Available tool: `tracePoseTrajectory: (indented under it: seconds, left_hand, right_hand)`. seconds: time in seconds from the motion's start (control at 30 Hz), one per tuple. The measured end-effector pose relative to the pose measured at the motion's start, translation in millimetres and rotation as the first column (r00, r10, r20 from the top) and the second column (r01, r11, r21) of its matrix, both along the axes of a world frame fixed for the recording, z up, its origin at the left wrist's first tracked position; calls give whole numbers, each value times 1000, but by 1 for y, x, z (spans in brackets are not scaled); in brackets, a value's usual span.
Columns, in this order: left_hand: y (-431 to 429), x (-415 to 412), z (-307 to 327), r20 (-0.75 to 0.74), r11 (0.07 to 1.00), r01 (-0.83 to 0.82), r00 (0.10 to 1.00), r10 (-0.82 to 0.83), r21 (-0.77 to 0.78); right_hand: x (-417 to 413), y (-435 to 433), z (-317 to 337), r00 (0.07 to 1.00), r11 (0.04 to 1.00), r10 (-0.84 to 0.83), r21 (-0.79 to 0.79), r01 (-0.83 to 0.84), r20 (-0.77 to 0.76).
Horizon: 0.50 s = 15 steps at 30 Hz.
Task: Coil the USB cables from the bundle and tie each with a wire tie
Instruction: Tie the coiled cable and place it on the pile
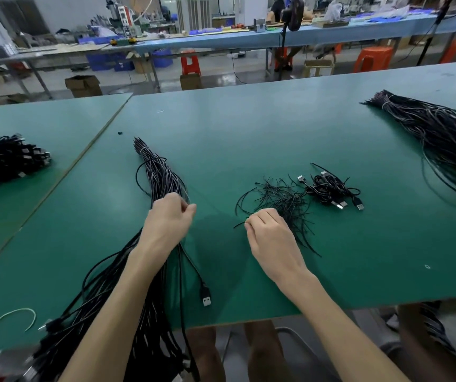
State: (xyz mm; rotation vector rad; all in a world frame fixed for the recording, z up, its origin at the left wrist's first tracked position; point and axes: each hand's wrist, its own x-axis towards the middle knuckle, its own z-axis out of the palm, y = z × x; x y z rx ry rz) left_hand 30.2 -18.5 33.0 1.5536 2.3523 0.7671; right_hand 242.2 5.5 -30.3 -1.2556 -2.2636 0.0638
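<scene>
Bundle, 7 o'clock: left hand pinches 1 cable loose; right hand seemingly pinches a wire tie for binding.

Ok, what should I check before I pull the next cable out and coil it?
1. Left grip on the bundle: ok.
2. One cable singled out: cannot tell.
3. Right grip at the wire ties: ok.
4. Tie in right grip: cannot tell.
5. Bare table between grips for coiling: ok.
6. Finished coils out of the way: ok.
</scene>
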Motion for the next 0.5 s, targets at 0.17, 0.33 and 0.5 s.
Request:
tracePoseTrajectory:
  seconds: [0.17, 0.33, 0.5]
  left_hand:
    - [-10, 44, -3, 208, 938, 346, 916, -343, 22]
    - [-11, 61, -23, 227, 881, 455, 851, -474, 132]
    - [-8, 48, -33, 163, 879, 440, 868, -468, 184]
  right_hand:
    - [2, -1, 3, 992, 995, 79, -45, -84, -101]
    - [9, 4, 6, 905, 952, 71, -241, -187, -420]
    - [13, 4, 8, 789, 912, -28, -339, -231, -614]
